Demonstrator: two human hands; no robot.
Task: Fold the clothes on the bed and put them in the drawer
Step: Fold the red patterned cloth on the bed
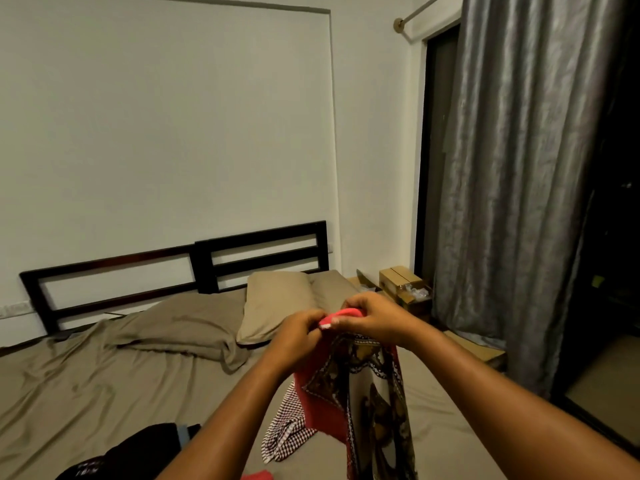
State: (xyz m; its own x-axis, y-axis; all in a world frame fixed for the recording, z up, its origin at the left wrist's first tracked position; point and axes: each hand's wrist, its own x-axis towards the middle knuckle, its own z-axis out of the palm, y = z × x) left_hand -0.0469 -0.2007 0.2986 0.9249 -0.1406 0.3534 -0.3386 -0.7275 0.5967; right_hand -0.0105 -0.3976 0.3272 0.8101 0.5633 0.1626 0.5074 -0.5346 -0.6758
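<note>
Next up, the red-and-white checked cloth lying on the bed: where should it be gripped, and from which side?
Probably by its white-trimmed near edge, coming from the left: the checked cloth lies crumpled on the sheet, its right part hidden behind the patterned garment that the left hand and right hand hold up.

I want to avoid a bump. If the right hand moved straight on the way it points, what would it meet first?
Probably the left hand, gripping the same red patterned cloth close beside the right hand; depth is unclear.
</note>
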